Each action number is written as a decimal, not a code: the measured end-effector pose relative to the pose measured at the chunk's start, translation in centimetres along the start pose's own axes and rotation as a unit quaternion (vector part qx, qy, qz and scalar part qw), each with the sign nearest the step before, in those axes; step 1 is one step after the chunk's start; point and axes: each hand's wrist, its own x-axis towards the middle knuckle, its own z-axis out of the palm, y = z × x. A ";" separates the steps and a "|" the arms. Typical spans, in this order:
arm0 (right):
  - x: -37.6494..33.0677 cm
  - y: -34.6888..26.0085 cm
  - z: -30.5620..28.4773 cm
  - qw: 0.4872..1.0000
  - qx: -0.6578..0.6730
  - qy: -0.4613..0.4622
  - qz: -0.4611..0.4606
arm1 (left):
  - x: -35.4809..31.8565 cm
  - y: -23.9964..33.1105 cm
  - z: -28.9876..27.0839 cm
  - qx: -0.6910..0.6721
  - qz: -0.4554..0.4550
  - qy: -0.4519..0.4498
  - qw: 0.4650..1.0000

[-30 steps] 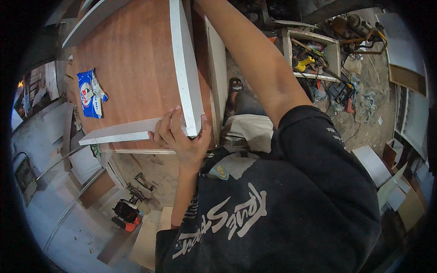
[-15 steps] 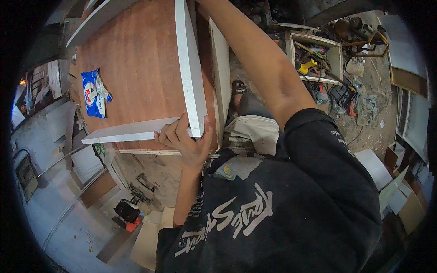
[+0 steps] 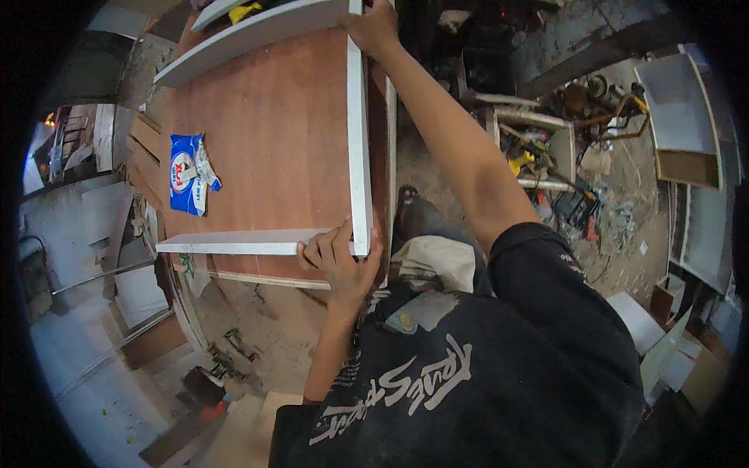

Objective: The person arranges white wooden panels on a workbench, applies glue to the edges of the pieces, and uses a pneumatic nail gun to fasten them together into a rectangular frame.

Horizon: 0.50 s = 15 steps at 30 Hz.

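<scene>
A reddish-brown wooden panel (image 3: 257, 140) lies before me with white boards standing on edge on it. My left hand (image 3: 342, 261) grips the near corner where the long white board (image 3: 358, 148) meets a shorter white board (image 3: 242, 242). Its fingers lie on the short board and the thumb is on the outer side of the long one. At the far end of the long board, my right hand (image 3: 374, 31) is closed around it, next to another white board (image 3: 250, 39) running off to the left. A blue and white glue pouch (image 3: 187, 175) lies on the panel.
To the right stands an open wooden box (image 3: 538, 144) of tools, including a yellow one (image 3: 521, 162). A white cabinet-like piece (image 3: 677, 117) is at the far right. On the floor at lower left lies a black and orange tool (image 3: 207, 394), blurred. Board offcuts (image 3: 140, 292) lie at left.
The view has shifted, bringing my right hand into sight on the far end of the long board. That board now shows less of its broad face. My left hand stays at the near corner.
</scene>
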 end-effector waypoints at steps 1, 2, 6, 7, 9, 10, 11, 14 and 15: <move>1.2 2.3 0.1 0.999 0.005 0.015 -0.037 | 0.0 0.1 0.3 0.007 0.008 0.006 1.000; 2.3 3.7 0.2 0.997 0.009 0.028 -0.073 | -0.1 -0.1 0.8 0.013 0.015 0.010 1.000; 2.4 3.5 0.0 0.996 -0.013 -0.006 -0.091 | 0.0 -0.2 0.5 0.010 0.019 0.017 1.000; 2.4 3.4 0.1 0.997 0.004 0.000 -0.079 | 0.1 -0.3 0.6 0.014 0.024 0.020 0.999; 1.6 3.2 0.0 0.998 0.040 0.013 -0.046 | -0.2 -0.3 0.7 0.035 0.015 0.019 0.999; 1.1 2.4 0.3 0.994 0.088 -0.007 -0.063 | -0.6 -0.4 0.4 0.046 0.008 0.015 0.999; 1.2 2.8 0.2 0.992 0.111 -0.002 -0.059 | -0.4 -0.2 0.5 0.050 0.009 0.012 0.999; -0.4 1.3 -0.2 0.998 0.054 -0.016 -0.026 | -1.5 -0.4 -0.2 0.037 -0.011 -0.009 0.999; -0.9 1.4 -0.8 0.997 0.053 -0.031 -0.041 | -2.3 -0.3 -0.5 0.022 -0.023 -0.026 0.999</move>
